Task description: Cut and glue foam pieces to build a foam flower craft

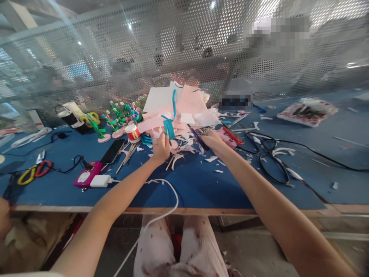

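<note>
My left hand (161,148) is closed on a teal piece of craft foam or paper (169,130), pinched between thumb and fingers and held upright. A narrow curled teal strip (174,104) shows above that piece. To the right, my right hand (213,141) grips dark blue-handled scissors (200,140), their blades angled up and left toward the teal piece. A small gap separates the blades from it. Beneath and behind both hands lies a heap of pink sheets (188,100) and pale scraps. Part of the scissors' handle is hidden by my fingers.
Left of the heap stand a red-and-white tub (133,134) and green craft figures (114,119). Closer are a phone (113,151), a magenta power strip (88,175) and red-yellow pliers (36,169). Black cables (273,154) loop at right. A perforated metal screen (173,50) rises behind.
</note>
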{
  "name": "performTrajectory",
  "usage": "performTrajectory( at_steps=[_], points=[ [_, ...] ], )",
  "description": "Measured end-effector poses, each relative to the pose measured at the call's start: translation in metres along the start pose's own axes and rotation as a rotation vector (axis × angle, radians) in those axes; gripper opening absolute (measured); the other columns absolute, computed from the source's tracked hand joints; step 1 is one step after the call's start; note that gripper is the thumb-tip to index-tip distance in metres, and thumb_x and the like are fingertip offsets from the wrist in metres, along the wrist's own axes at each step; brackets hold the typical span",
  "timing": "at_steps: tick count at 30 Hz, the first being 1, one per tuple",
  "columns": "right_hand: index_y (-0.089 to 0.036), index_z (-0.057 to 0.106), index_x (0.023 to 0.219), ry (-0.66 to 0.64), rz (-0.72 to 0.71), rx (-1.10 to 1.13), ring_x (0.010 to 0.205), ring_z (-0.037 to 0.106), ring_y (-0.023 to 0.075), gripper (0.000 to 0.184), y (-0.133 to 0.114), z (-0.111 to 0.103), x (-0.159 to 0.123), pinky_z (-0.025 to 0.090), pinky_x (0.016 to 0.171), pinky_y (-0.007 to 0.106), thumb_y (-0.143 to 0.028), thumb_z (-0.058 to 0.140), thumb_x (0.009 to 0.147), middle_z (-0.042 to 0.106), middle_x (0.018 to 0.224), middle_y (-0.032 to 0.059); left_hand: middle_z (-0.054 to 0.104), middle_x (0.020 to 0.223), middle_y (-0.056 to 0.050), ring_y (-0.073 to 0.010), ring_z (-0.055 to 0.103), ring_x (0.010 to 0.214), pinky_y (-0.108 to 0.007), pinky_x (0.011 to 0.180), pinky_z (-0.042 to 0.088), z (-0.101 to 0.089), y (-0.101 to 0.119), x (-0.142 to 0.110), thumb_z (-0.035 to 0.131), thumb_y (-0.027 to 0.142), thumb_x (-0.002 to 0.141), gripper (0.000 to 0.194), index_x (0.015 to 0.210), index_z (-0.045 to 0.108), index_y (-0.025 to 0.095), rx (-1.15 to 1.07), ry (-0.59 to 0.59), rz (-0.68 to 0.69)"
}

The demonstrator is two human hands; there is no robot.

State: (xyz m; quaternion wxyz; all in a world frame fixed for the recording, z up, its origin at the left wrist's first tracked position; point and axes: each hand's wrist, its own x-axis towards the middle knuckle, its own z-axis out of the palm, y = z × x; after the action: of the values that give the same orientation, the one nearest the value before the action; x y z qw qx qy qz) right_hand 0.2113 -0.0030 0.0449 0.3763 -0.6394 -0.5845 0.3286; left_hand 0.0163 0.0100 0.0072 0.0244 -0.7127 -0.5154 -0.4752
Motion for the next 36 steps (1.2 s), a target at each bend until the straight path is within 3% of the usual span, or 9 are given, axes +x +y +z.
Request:
performTrajectory(
  at_steps=[4,10,14,19,23,25,28,32,36],
  points=[
    [-0.015,0.056,0.061,-0.065,0.017,0.259,0.047,0.055,0.0131,0.016,-0.009,0.008,-0.007,0.046,0.049,0.025,-0.023,0.05,0.074,0.057,0.049,0.0024,0.041,0.052,0.0,-0.0145,0.042,0.049,-0.028,0.054,0.026,0.0,-0.001,0.002,0.022,0.041,0.092,0.041,0.078,0.051,0.016,-0.004,0.003,-0.017],
    [-0.016,0.055,0.067,-0.205,0.093,0.969,0.053,0.059,0.013,0.007,-0.015,0.014,-0.014,0.051,0.053,0.026,-0.01,0.054,0.071,0.064,0.063,0.0028,0.041,0.052,0.0,-0.0148,0.042,0.05,-0.028,0.055,0.027,0.0,0.001,0.002,0.017,0.048,0.092,0.048,0.08,0.051,0.016,-0.031,0.007,-0.022],
    [-0.018,0.052,0.071,-0.234,0.076,1.042,0.044,0.046,0.0053,0.007,-0.014,0.011,-0.011,0.043,0.046,0.018,-0.016,0.055,0.077,0.056,0.061,-0.0035,0.04,0.052,0.0,-0.0144,0.041,0.05,-0.029,0.055,0.027,0.001,0.0,0.002,0.014,0.051,0.091,0.051,0.078,0.05,0.017,-0.046,0.022,-0.019],
    [-0.017,0.049,0.066,-0.467,0.029,1.02,0.036,0.02,0.0031,0.037,-0.012,0.004,-0.01,0.024,0.03,0.017,-0.051,0.053,0.08,0.036,0.053,-0.0076,0.037,0.051,0.002,-0.0134,0.039,0.048,-0.029,0.054,0.025,-0.001,0.001,0.003,0.015,0.057,0.089,0.051,0.069,0.044,0.02,-0.083,0.051,-0.051],
    [-0.017,0.048,0.061,-0.582,0.017,1.018,0.034,0.006,0.0011,0.047,-0.011,0.004,-0.016,0.012,0.028,0.016,-0.061,0.053,0.074,0.031,0.048,-0.0097,0.039,0.051,0.002,-0.0126,0.039,0.049,-0.028,0.054,0.027,-0.005,0.007,0.005,0.029,0.05,0.09,0.042,0.061,0.038,0.02,-0.192,0.031,-0.135],
    [-0.017,0.047,0.057,-0.579,0.006,1.0,0.033,0.005,0.0005,0.051,-0.012,0.006,-0.02,0.01,0.028,0.016,-0.065,0.052,0.073,0.03,0.046,-0.0098,0.039,0.05,0.003,-0.0108,0.039,0.048,-0.027,0.052,0.028,-0.006,0.012,0.007,0.037,0.044,0.09,0.039,0.06,0.038,0.02,-0.347,-0.026,-0.208],
    [-0.017,0.048,0.055,-0.521,0.007,0.955,0.03,0.01,0.0008,0.06,-0.013,0.01,-0.021,0.012,0.029,0.018,-0.074,0.041,0.072,0.035,0.043,-0.0074,0.034,0.046,0.007,-0.0062,0.031,0.04,-0.022,0.045,0.024,-0.007,0.021,0.008,0.042,0.036,0.09,0.034,0.061,0.036,0.019,-0.79,-0.237,-0.441],
    [-0.018,0.051,0.061,-0.369,0.081,0.941,0.038,0.039,0.0093,0.067,-0.013,0.014,-0.019,0.033,0.037,0.022,-0.081,0.028,0.071,0.053,0.051,0.0026,0.027,0.037,0.009,-0.005,0.021,0.029,-0.02,0.036,0.018,-0.012,0.033,0.01,0.034,0.023,0.092,0.031,0.061,0.034,0.019,-1.107,-0.538,-0.641],
    [-0.018,0.057,0.073,-0.431,0.07,0.828,0.068,0.058,0.0208,0.071,-0.012,0.013,-0.02,0.047,0.058,0.033,-0.079,0.02,0.073,0.061,0.067,0.0103,0.024,0.034,0.008,-0.0042,0.017,0.026,-0.018,0.033,0.015,-0.022,0.036,0.013,0.022,0.015,0.093,0.038,0.057,0.034,0.018,-1.343,-0.673,-0.746]
  ],
)
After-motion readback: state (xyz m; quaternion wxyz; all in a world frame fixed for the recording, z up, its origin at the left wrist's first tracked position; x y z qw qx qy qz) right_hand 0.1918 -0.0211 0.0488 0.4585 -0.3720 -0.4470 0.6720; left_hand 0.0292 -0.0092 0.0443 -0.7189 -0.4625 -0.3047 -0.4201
